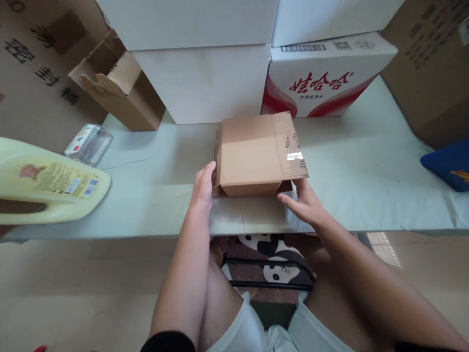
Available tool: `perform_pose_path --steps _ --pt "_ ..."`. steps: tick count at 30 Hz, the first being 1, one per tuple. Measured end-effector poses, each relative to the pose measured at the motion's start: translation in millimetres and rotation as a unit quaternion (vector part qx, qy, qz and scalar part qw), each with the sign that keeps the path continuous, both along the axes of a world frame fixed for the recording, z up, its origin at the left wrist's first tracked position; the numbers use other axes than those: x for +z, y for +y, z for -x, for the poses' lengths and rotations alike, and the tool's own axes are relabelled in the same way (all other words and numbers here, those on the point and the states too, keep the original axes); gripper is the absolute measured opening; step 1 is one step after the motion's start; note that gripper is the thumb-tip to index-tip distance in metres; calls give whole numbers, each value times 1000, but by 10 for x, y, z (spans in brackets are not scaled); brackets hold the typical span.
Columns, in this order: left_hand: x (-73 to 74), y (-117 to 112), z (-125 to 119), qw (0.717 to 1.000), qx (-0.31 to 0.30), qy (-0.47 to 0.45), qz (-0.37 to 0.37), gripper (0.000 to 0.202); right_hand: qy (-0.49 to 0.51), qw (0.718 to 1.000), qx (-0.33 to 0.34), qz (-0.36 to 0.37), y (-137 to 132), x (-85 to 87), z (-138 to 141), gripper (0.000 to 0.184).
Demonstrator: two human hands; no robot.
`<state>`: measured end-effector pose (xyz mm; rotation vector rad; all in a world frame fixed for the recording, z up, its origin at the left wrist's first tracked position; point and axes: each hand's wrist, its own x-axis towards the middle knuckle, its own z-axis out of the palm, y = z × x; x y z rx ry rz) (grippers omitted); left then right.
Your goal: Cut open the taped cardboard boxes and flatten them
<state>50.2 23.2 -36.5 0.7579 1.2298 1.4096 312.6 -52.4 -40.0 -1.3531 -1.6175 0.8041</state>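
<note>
A small brown cardboard box (251, 151) lies on the table in front of me, its top panel facing up. Shiny tape and dark print show on its right flap, which sticks out past the side. My left hand (203, 187) grips the box at its near left side, the fingers partly hidden against it. At the near right corner, my right hand (303, 204) holds the box with its fingers under the overhanging flap, where they are mostly out of sight. The right thumb points left, just below the box's front edge.
Large white cartons (205, 83) and a red-and-white carton (326, 78) stand behind the box. Leftward are an open cardboard box (128, 93), a clear plastic container (90, 144) and a yellow jug (54, 181). A blue object (449, 166) sits on the table (366, 195) at right.
</note>
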Motion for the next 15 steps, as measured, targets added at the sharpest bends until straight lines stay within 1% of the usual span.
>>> perform_pose_path --steps 2,3,4,5,6,8,9,10,12,13,15 --pt "97 -26 -24 998 36 12 -42 27 17 999 -21 18 29 -12 25 35" --pt "143 -40 -34 996 51 1 -72 25 24 999 -36 24 40 -9 34 32" --pt "181 -53 -42 993 54 -22 -98 24 28 998 -55 27 48 1 42 32" --pt "206 -66 -48 992 39 -50 -113 26 29 996 -78 28 53 20 48 34" --pt "217 -78 -53 990 9 -74 -117 31 27 994 -102 27 54 46 51 39" --pt "199 -99 -61 988 -60 -95 -102 42 25 989 -146 18 52 106 46 48" --pt "179 -108 -63 988 -82 -89 -98 46 31 986 -161 14 52 132 38 48" --pt "158 -117 -61 988 -93 -75 -101 48 48 984 -170 11 55 151 25 44" --pt "134 -135 -41 988 -98 -48 -111 46 115 977 -179 18 70 157 -12 31" --pt "136 -143 -24 987 -113 -42 -105 44 156 969 -187 31 80 146 -33 29" --pt "169 -152 19 981 -178 -49 -63 38 225 949 -213 55 99 114 -77 36"
